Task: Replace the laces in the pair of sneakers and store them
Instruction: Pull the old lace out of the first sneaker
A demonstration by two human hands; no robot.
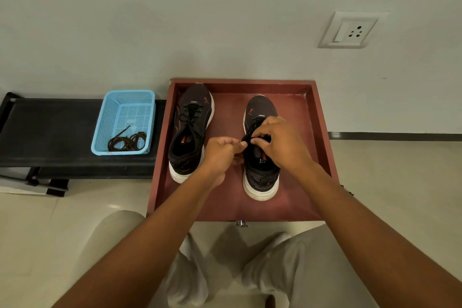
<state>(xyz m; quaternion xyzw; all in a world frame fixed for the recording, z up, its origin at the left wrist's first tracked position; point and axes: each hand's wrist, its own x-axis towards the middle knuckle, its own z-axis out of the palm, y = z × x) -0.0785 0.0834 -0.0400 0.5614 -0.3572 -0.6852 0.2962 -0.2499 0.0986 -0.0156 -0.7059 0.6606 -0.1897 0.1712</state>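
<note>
Fingers of both hands, left hand (pixel 221 155) and right hand (pixel 277 142), pinch the lace ends over the right sneaker (pixel 260 157), whose long axis runs toe-away inside the drawer (pixel 322 117).

A pale wall (pixel 225 7) is carrying a white socket plate (pixel 350 30). Glossy cream floor tiles (pixel 50 220) are catching light, and a low black bench (pixel 50 130), perhaps a stand, is sitting against the wall.

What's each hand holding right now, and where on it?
Both hands pinch the lace of the right sneaker near the top eyelets: left hand on one end, right hand on the other; the exact spot is hidden.
</note>
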